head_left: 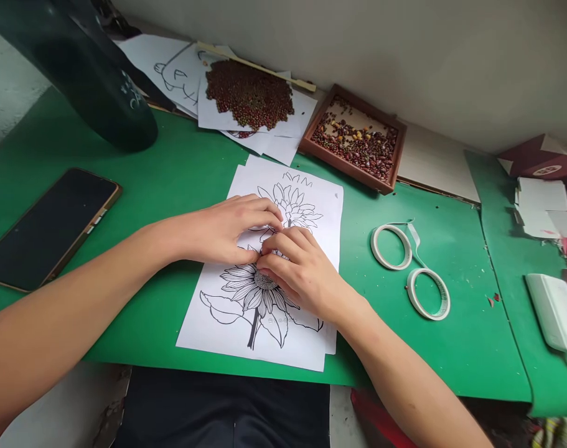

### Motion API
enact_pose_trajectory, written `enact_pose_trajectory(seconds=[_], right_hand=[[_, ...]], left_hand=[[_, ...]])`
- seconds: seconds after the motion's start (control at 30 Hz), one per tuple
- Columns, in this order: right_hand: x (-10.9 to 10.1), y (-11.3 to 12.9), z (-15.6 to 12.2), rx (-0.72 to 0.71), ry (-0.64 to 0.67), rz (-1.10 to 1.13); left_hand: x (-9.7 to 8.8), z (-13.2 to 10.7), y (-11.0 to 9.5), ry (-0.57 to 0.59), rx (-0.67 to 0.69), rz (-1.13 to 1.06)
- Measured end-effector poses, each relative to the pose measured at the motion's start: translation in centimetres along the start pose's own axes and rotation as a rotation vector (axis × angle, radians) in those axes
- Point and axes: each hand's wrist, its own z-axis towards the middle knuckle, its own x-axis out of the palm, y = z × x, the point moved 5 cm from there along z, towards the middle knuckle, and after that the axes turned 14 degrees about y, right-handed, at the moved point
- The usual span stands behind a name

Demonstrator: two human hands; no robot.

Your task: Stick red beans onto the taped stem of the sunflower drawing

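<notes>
Two overlapping white sheets lie on the desk, the upper one a sunflower line drawing (239, 283) with a dark centre, leaves and a thick stem. My left hand (231, 227) rests over the drawing's upper left part, its fingers bent forward and its thumb apart from the index finger. From the right, my right hand (304, 270) meets it above the flower's centre, with fingers curled in and tips close together. Whatever lies between those fingertips is hidden. The under sheet (327, 211) carries another flower outline and shows along the top and right.
Two tape rolls (378, 246) lie on the right of the green desk (455, 348). Behind are a wooden tray (343, 165) of mixed beans and a bean-covered picture (250, 93). A phone (54, 224) and dark bottle (119, 112) stand left; a white device (551, 311) lies far right.
</notes>
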Motion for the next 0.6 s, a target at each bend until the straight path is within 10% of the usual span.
enact_pose_trajectory(seconds=[0.6], right_hand=[[-0.02, -0.23, 0.00, -0.001, 0.043, 0.012]], left_hand=[[0.03, -0.02, -0.02, -0.005, 0.006, -0.015]])
